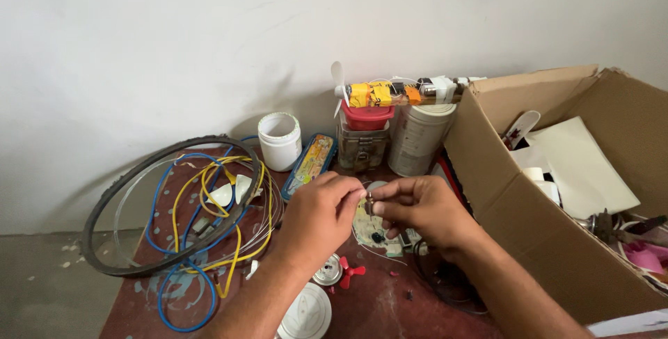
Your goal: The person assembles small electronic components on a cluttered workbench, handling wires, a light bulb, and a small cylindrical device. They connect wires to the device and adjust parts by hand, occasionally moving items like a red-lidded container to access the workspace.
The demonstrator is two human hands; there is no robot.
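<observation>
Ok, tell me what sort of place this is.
Probably a home hobby or repair bench for small electrics: loose blue and yellow wires, a small circuit board under the hands, and a cardboard box of odd parts against a bare wall.

A red-brown table point(390, 311) carries coiled wires point(202, 227), jars point(280, 141), cardboard box point(557, 193).

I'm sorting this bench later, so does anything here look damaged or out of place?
Yes. A small red propeller lies loose on the worn table, and blue and yellow wires sprawl tangled through the black ring. Both hands pinch a tiny part.
</observation>
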